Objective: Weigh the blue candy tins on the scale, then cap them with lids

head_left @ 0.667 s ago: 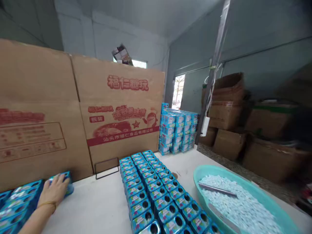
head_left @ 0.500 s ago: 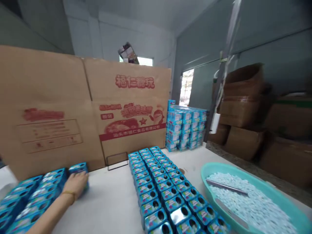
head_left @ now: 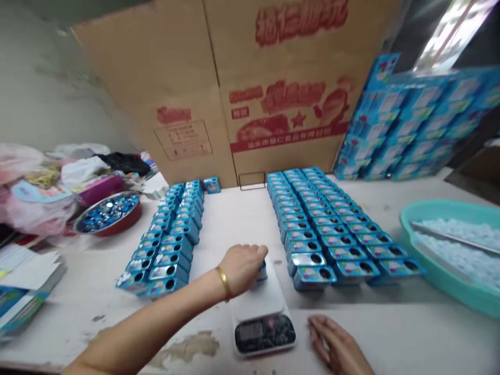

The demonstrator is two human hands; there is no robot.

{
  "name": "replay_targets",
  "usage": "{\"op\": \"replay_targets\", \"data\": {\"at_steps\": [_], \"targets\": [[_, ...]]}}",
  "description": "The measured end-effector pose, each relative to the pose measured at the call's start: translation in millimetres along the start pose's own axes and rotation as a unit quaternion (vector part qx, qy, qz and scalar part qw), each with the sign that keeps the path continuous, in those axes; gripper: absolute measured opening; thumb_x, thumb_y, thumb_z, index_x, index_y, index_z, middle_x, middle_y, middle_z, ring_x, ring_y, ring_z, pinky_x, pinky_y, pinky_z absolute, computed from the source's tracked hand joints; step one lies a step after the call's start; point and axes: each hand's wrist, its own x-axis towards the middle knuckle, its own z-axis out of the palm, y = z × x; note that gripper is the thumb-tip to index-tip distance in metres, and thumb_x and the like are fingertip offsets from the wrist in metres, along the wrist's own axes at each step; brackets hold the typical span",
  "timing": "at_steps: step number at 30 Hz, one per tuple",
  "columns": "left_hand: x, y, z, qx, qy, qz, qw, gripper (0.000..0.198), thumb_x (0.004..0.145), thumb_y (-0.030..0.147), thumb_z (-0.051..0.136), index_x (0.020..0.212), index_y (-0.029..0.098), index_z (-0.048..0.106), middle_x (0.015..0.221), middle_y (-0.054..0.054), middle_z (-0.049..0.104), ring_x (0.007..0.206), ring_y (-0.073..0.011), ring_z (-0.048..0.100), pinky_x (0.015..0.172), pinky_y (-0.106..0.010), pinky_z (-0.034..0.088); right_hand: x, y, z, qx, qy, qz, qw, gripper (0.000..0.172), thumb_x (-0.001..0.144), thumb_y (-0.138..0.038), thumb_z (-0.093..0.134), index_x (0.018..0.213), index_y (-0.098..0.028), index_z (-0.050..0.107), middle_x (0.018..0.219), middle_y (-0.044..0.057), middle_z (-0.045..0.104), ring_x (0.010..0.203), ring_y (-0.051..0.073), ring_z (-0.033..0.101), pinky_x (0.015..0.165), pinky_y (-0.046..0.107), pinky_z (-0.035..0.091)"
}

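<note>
My left hand [head_left: 246, 268], with a gold bracelet at the wrist, is closed around a small blue box [head_left: 262, 271] on or just above the plate of a white kitchen scale [head_left: 260, 307]. The fingers cover most of that box, so contact with the plate cannot be told. Beside the scale's lower right, my right hand [head_left: 338, 344] is loosely curled, fingers a little apart, with nothing visible in it. Blue boxes [head_left: 172, 242] stand in two rows to the left of the scale. More blue boxes [head_left: 316, 219] with dark round holes on top form three rows to the right.
A turquoise basin [head_left: 410, 245] of pale pellets with a metal rod stands at the right. Far left are a red-rimmed bowl [head_left: 130, 216] of shiny blue pieces and stacked cards [head_left: 39, 281]. A large carton [head_left: 183, 67] and wrapped box stacks [head_left: 410, 125] line the back.
My left hand has come from the left box rows to the scale, holding a blue box. My right hand has come into view. The camera has turned down and left.
</note>
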Motion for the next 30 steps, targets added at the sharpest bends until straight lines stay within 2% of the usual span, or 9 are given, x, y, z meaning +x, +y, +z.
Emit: {"op": "replay_targets", "data": {"at_steps": [3, 6, 10, 13, 16, 21, 25, 28, 30], "targets": [[5.3, 7.8, 10.6, -0.003, 0.0, 0.011, 1.0, 0.023, 0.08, 0.022, 0.055, 0.101, 0.017, 0.048, 0.092, -0.007, 0.065, 0.085, -0.0238, 0.063, 0.069, -0.033, 0.046, -8.1, -0.6, -0.2, 0.028, -0.008, -0.008, 1.0, 0.036, 0.062, -0.044, 0.079, 0.077, -0.015, 0.063, 0.064, -0.001, 0.059, 0.042, 0.002, 0.04, 0.039, 0.014, 0.034], [6.8, 9.0, 16.3, -0.006, 0.013, 0.008, 1.0, 0.028, 0.079, 0.024, 0.057, 0.105, 0.017, 0.047, 0.091, -0.007, 0.066, 0.085, -0.0236, 0.063, 0.068, -0.032, 0.046, -8.6, -7.3, 4.1, 0.026, -0.015, -0.014, 0.999, 0.037, 0.064, -0.044, 0.077, 0.08, -0.013, 0.063, 0.061, -0.001, 0.06, 0.034, -0.002, 0.026, 0.034, 0.013, 0.023], [-2.8, -4.2, 18.4, -0.07, 0.087, -0.004, 0.994, 0.045, 0.076, 0.041, 0.064, 0.111, 0.018, 0.048, 0.099, -0.008, 0.065, 0.089, -0.0237, 0.063, 0.073, -0.033, 0.047, -12.2, -15.6, 2.7, 0.05, -0.016, -0.001, 0.999, 0.03, 0.064, -0.035, 0.078, 0.08, -0.013, 0.065, 0.061, 0.0, 0.061, 0.036, 0.001, 0.037, 0.032, 0.012, 0.023], [-22.0, -21.9, 30.8, -0.171, 0.212, -0.046, 0.961, 0.034, 0.081, 0.046, 0.059, 0.101, 0.018, 0.054, 0.097, -0.006, 0.064, 0.088, -0.0192, 0.061, 0.075, -0.031, 0.048, -19.8, -23.3, -2.0, 0.112, -0.015, 0.058, 0.992, 0.018, 0.066, -0.021, 0.075, 0.078, -0.012, 0.066, 0.065, 0.003, 0.065, 0.05, 0.007, 0.054, 0.038, 0.012, 0.04], [-50.0, -34.4, 64.2, -0.273, 0.292, -0.127, 0.908, 0.025, 0.086, 0.042, 0.053, 0.089, 0.018, 0.056, 0.083, -0.002, 0.063, 0.075, -0.013, 0.059, 0.068, -0.025, 0.047, -31.3, -32.1, -3.6, 0.159, 0.008, 0.132, 0.978, 0.009, 0.069, -0.01, 0.067, 0.078, -0.01, 0.066, 0.075, 0.01, 0.07, 0.072, 0.014, 0.066, 0.062, 0.018, 0.055], [-99.8, -24.0, 151.6, -0.313, 0.273, -0.226, 0.881, 0.02, 0.087, 0.037, 0.05, 0.086, 0.018, 0.056, 0.079, -0.002, 0.061, 0.072, -0.0139, 0.058, 0.067, -0.027, 0.048, -51.9, -47.0, 5.4, 0.101, 0.006, 0.161, 0.982, 0.025, 0.065, -0.004, 0.07, 0.089, -0.008, 0.065, 0.094, 0.018, 0.07, 0.093, 0.02, 0.067, 0.08, 0.021, 0.055], [-124.6, 1.9, 200.3, -0.299, 0.296, -0.257, 0.87, 0.022, 0.088, 0.034, 0.048, 0.1, 0.017, 0.054, 0.095, -0.008, 0.06, 0.091, -0.0196, 0.058, 0.081, -0.036, 0.048, -52.8, -71.5, 22.1, -0.019, -0.07, 0.118, 0.99, 0.032, 0.066, -0.02, 0.078, 0.094, -0.011, 0.065, 0.08, 0.01, 0.071, 0.07, 0.013, 0.067, 0.06, 0.015, 0.055], [-130.0, 15.3, 212.0, -0.275, 0.304, -0.26, 0.874, 0.024, 0.088, 0.032, 0.049, 0.107, 0.017, 0.053, 0.107, -0.01, 0.056, 0.102, -0.0222, 0.054, 0.089, -0.041, 0.045, -42.8, -99.2, 45.2, -0.099, -0.106, 0.043, 0.989, 0.028, 0.067, -0.028, 0.078, 0.085, -0.01, 0.066, 0.058, 0.004, 0.065, 0.043, 0.006, 0.052, 0.039, 0.012, 0.042], [-130.0, 18.2, 213.4, -0.266, 0.301, -0.265, 0.877, 0.024, 0.088, 0.031, 0.049, 0.108, 0.017, 0.052, 0.109, -0.011, 0.055, 0.103, -0.0227, 0.052, 0.09, -0.042, 0.043, -34.6, -117.9, 66.0, -0.145, -0.119, -0.017, 0.982, 0.024, 0.067, -0.026, 0.077, 0.08, -0.009, 0.066, 0.049, 0.002, 0.061, 0.036, 0.004, 0.045, 0.035, 0.013, 0.036]]}}
